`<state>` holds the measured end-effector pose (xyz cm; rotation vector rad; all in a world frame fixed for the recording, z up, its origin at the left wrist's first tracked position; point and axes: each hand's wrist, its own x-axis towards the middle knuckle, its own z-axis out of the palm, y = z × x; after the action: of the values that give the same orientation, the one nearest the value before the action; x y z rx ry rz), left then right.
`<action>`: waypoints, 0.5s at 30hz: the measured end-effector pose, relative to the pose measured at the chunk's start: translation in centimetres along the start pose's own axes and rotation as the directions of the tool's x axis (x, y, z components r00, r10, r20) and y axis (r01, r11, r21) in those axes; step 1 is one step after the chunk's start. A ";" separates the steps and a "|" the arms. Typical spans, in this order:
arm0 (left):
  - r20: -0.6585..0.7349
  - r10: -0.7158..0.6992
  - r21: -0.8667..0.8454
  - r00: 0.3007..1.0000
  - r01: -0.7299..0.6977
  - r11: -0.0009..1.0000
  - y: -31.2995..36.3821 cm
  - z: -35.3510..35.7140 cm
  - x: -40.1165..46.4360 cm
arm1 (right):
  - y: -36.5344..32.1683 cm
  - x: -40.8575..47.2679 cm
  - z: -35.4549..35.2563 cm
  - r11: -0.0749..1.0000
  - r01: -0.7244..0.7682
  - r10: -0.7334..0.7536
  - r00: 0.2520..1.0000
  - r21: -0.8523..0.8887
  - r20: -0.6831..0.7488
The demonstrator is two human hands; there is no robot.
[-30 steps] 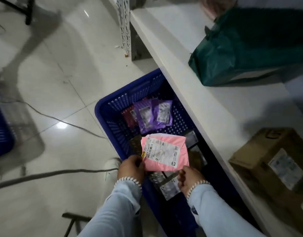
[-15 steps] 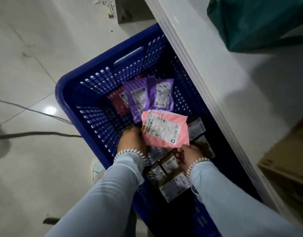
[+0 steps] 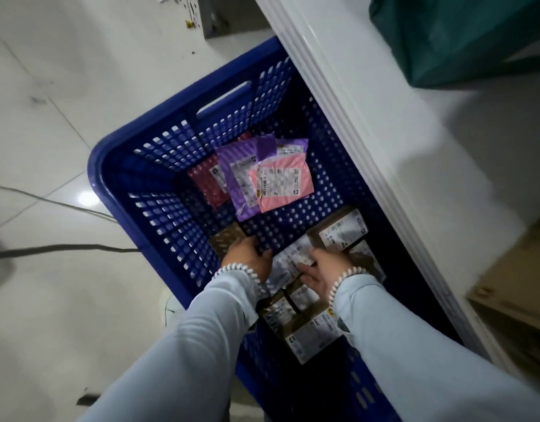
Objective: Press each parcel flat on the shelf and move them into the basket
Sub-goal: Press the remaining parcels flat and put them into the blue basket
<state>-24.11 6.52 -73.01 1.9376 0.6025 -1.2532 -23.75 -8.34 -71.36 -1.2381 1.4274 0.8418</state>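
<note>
Since before, we had dropped the pink parcel (image 3: pixel 283 184) into the basket (image 3: pixel 116 166); left hand (image 3: pixel 247 257) and right hand (image 3: pixel 325 271), fingers relaxed, touched parcels there, while a green bag (image 3: pixel 463 35) waited on the shelf (image 3: pixel 415 153).

Dim, soft frame; glare spot on floor (image 3: pixel 87 197), wide-angle edge warping.

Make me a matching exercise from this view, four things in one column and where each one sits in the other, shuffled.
Things:
1. pink padded parcel
2. dark green plastic bag
3. blue perforated plastic basket
4. white-labelled brown cardboard box

Places:
A. on the white shelf
B. on the floor beside the shelf
C. in the basket, just beyond the right hand
D. at the far end of the basket, lying on the purple parcels

Pairs: 1-D, 2-A, 3-B, 4-C
</note>
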 end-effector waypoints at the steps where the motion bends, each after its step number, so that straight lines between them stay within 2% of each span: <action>1: -0.006 0.000 0.017 1.000 0.000 1.000 0.0 0.1 -0.3 | 0.4 -0.2 -0.1 1.000 0.000 0.000 1.000 -0.004 0.004; 7: 0.020 0.000 0.026 1.000 -0.001 1.000 0.1 -1.3 -4.0 | 1.7 -3.7 -0.7 0.998 -0.002 0.003 1.000 -0.055 0.021; 15: 0.020 0.025 -0.015 0.999 -0.025 1.000 2.1 -5.2 -15.5 | 1.1 -16.8 -2.2 0.985 0.051 -0.034 0.994 -0.164 0.102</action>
<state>-26.07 9.41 -56.92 1.9121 0.5737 -1.2480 -26.22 -5.88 -54.74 -1.3286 1.2668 0.9957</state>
